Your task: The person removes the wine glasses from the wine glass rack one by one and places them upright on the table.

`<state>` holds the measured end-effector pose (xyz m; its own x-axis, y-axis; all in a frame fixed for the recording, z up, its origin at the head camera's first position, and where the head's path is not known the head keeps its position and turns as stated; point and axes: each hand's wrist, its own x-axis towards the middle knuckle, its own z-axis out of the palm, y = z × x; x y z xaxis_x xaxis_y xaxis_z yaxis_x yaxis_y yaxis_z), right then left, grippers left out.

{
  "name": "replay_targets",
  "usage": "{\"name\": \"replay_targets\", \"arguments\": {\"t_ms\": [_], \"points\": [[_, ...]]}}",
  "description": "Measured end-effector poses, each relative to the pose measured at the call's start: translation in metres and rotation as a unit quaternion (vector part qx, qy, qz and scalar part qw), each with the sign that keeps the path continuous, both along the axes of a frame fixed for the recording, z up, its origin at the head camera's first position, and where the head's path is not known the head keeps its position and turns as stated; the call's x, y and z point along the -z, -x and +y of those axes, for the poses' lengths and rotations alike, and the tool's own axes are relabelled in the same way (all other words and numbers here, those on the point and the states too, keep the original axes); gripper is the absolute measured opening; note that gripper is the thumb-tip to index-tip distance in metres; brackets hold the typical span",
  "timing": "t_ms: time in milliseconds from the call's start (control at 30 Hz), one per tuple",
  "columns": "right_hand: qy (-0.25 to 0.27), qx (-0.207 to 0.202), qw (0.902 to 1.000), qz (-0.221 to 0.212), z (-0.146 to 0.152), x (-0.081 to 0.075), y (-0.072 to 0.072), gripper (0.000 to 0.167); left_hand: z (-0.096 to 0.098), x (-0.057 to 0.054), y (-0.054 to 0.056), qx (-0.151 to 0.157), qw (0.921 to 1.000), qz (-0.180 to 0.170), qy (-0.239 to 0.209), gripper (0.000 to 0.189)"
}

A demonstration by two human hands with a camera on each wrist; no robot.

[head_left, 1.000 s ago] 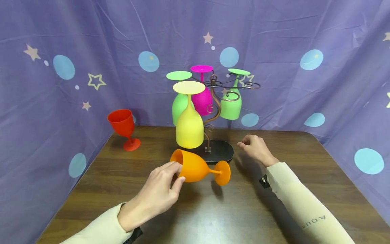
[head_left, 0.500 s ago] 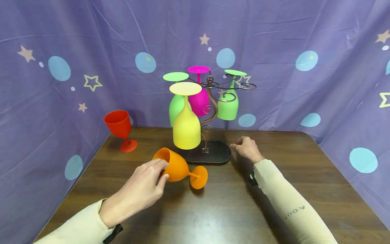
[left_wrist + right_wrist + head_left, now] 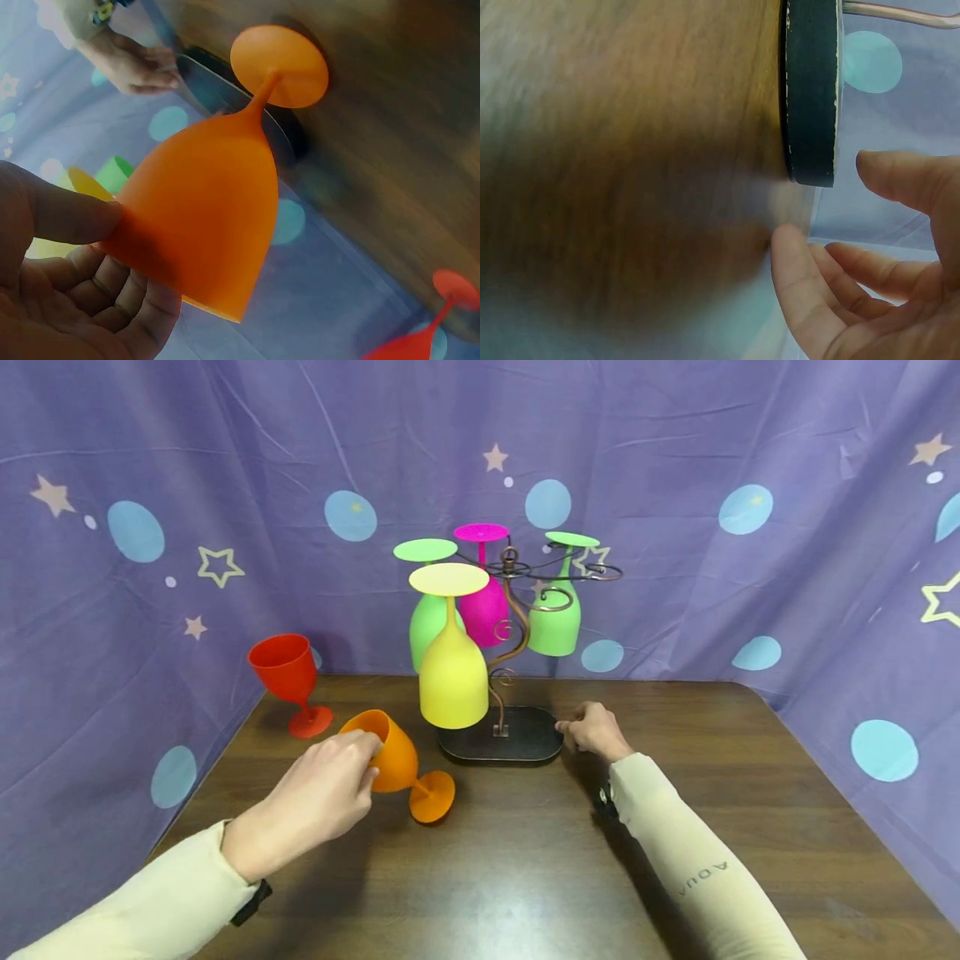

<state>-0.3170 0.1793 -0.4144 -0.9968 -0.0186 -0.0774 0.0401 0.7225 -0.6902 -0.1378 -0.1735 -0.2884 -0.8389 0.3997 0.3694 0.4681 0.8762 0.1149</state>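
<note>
My left hand (image 3: 315, 789) pinches an orange plastic goblet (image 3: 397, 760) at its rim, thumb on one side of the bowl wall and fingers on the other. The goblet leans, mouth up toward the left and foot low to the right, near the table. At the right end of the black oval base (image 3: 525, 739) of a metal goblet rack, my right hand (image 3: 596, 731) holds nothing; in the right wrist view its thumb and fingers stand apart beside the base (image 3: 814, 97). From the rack hang upside down a yellow goblet (image 3: 453, 681), two green ones (image 3: 555, 622) and a magenta one (image 3: 483, 610).
A red goblet (image 3: 285, 668) stands upright at the table's back left. Some of the rack's curled wire arms (image 3: 555, 602) at the right carry no goblet. Behind the brown wooden table (image 3: 675, 793) hangs a purple curtain (image 3: 660, 460).
My left hand has carried the orange goblet left, away from below the yellow one, and its foot has swung lower. My right hand has come closer to the rack's base.
</note>
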Motion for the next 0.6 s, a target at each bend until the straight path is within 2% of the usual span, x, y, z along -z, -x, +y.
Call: {"name": "replay_targets", "arguments": {"t_ms": [267,467,600], "points": [[0.042,0.019,0.9988,-0.016,-0.005,0.002,0.004,0.047,-0.011,-0.011,0.023,-0.033,0.9993,0.002,0.015,0.021],[0.072,0.033,0.9967,-0.018,-0.009,0.007,0.005,0.044,-0.019,-0.016,0.047,-0.055,0.9979,-0.009,0.033,0.016],[0.100,0.039,0.9939,-0.025,-0.013,0.009,0.005,0.044,-0.024,-0.018,0.062,-0.063,0.9967,0.004,0.050,0.015]]}}
